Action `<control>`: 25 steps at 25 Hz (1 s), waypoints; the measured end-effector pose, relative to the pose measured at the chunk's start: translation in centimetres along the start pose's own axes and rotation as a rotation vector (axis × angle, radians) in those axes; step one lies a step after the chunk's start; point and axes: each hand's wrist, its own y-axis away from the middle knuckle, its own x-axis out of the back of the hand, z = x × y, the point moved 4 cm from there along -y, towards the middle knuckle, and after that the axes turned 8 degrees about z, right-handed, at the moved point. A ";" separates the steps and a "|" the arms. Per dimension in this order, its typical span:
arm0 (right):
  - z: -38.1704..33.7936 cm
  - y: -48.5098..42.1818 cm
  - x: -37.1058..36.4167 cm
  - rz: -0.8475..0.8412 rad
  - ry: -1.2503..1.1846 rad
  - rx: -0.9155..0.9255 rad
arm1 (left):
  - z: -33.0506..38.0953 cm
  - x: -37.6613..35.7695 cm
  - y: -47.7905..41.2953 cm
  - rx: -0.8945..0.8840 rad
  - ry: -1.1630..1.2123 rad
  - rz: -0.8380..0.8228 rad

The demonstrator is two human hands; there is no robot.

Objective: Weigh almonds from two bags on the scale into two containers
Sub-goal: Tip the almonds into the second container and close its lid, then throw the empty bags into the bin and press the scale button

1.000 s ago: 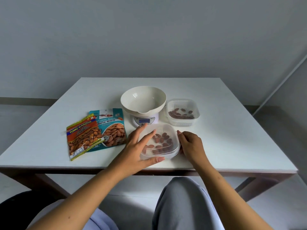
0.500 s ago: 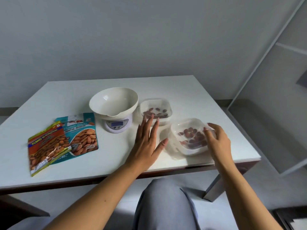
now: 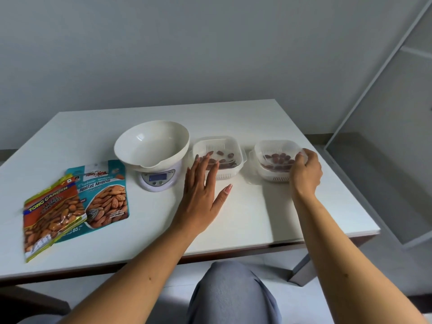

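On the table's right side, your right hand grips container 2 to park it beside container 1; your left hand rests spread, fingers released.

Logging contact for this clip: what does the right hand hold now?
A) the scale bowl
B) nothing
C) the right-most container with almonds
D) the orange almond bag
C: the right hand has its fingers curled over the near right rim of the right-most container, while the left hand is spread open beside the other container.
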 end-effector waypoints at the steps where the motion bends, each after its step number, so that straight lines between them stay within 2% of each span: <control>1: -0.1 -0.2 -0.4 0.008 0.030 -0.012 | 0.0 0.0 0.0 0.000 0.010 0.007; 11: -0.1 0.2 -0.9 -0.055 0.159 0.009 | -0.2 -0.3 0.2 -0.007 0.030 0.032; 14: -2.4 3.9 0.0 0.055 0.095 0.286 | 0.2 0.9 0.9 -0.036 0.064 0.066; 16: -4.8 7.6 -0.3 0.038 0.045 0.528 | 0.1 2.5 2.1 -0.053 0.095 0.116; 18: -6.9 11.4 -1.2 -0.009 0.024 0.696 | -0.8 4.9 3.8 -0.009 0.132 0.201; 20: -8.7 15.3 -2.6 -0.137 -0.080 0.777 | -3.0 8.0 5.8 0.075 0.140 0.326; 22: -9.7 19.4 -4.9 -0.365 -0.187 0.837 | -6.6 11.0 7.3 0.209 0.079 0.444; 25: -9.8 26.2 -9.3 -0.714 -0.132 0.865 | -14.6 15.3 9.8 0.599 -0.105 0.521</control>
